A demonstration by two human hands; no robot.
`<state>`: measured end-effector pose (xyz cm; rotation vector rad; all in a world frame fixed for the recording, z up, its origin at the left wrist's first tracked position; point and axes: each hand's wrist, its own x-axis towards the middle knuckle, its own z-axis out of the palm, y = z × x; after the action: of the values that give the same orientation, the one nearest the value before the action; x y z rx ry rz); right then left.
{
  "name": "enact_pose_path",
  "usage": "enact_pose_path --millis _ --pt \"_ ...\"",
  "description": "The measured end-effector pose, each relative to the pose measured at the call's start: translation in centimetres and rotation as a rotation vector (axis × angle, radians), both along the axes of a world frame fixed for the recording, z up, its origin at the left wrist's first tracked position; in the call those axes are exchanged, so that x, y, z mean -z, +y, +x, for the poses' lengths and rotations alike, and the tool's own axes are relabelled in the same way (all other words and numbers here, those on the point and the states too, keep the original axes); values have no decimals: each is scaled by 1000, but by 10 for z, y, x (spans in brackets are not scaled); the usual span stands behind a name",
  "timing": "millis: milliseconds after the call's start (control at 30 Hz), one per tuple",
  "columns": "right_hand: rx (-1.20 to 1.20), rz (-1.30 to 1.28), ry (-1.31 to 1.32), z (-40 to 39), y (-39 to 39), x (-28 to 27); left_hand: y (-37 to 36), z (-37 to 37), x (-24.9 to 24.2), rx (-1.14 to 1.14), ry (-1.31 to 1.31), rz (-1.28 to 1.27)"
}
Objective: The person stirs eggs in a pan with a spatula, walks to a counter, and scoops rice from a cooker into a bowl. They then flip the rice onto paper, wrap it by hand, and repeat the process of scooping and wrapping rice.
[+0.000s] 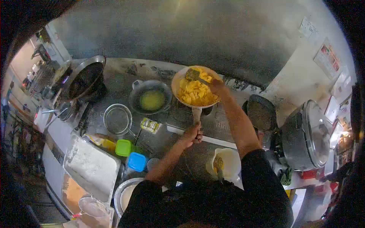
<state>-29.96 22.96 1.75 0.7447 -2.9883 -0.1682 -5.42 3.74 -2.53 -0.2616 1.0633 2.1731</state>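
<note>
A light-coloured frying pan (pixel 175 84) stands on the stove, full of yellow scrambled egg (pixel 195 93). My left hand (pixel 193 134) is closed around the pan's handle (pixel 196 114), which points toward me. Over the pan's right side, my right hand (pixel 217 87) grips a spatula. The dark, wide head of the spatula (pixel 192 74) rests among the eggs near the far rim. Left of the pan sits a dark wok (pixel 135 99) with yellowish liquid (pixel 153 100) in it.
A strainer (pixel 118 119), a green-lidded tub (pixel 123 147) and a blue-lidded tub (pixel 137 162) lie to the left, beside a metal tray (pixel 91 163). A white bowl (pixel 232 161) with a utensil is close to my right arm. A large lidded pot (pixel 300 136) stands far right.
</note>
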Motion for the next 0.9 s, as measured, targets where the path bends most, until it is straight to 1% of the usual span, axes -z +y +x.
enact_pose_path --millis 100,167,233,267,300,333,400,467,500,533,567,600,633,667,700,733,767,800,833,900 --pt "-17 282 34 6 26 -10 -6 -2 2 34 14 -14" --pt "7 333 85 32 31 -24 -13 -2 2 29 10 2" --pt "125 220 74 89 26 -70 -19 -3 10 17 16 5" --pt "215 108 63 119 23 -97 -21 -6 18 6 27 2" --pt "303 -1 49 140 19 -107 -21 -7 25 -7 36 0" --pt "261 93 61 151 14 -99 -21 -8 29 -9 50 21" --pt "175 279 81 163 9 -64 -23 -11 31 -16 76 59" --pt "34 185 243 161 18 0 -22 -5 9 -49 64 -22" --pt "-40 134 325 162 22 16 -23 -2 -1 -69 60 -65" --pt "-15 84 220 169 25 9 -27 -6 10 -147 87 -104" --pt "7 33 114 177 25 -11 -34 -15 35 -227 114 -145" --pt "24 -17 10 184 24 -41 -42 -14 47 -312 142 -186" --pt "38 -61 -92 191 24 -72 -47 4 33 -375 182 -243" --pt "46 -98 -195 197 25 -97 -51 32 3 -444 218 -298" --pt "50 -132 -300 202 26 -109 -55 64 -26 -518 251 -354" --pt "-24 -249 -247 197 38 -94 -59 93 -46 -561 288 -359" --pt "-102 -366 -195 183 58 -65 -62 124 -59 -608 326 -364" --pt "-184 -481 -146 176 71 -50 -64 159 -63 -682 397 -414" --pt "-248 -432 -29 180 78 -51 -63 197 -62 -758 461 -464" --pt "-384 -335 200 193 92 -53 -48 280 -72 -829 424 -519"
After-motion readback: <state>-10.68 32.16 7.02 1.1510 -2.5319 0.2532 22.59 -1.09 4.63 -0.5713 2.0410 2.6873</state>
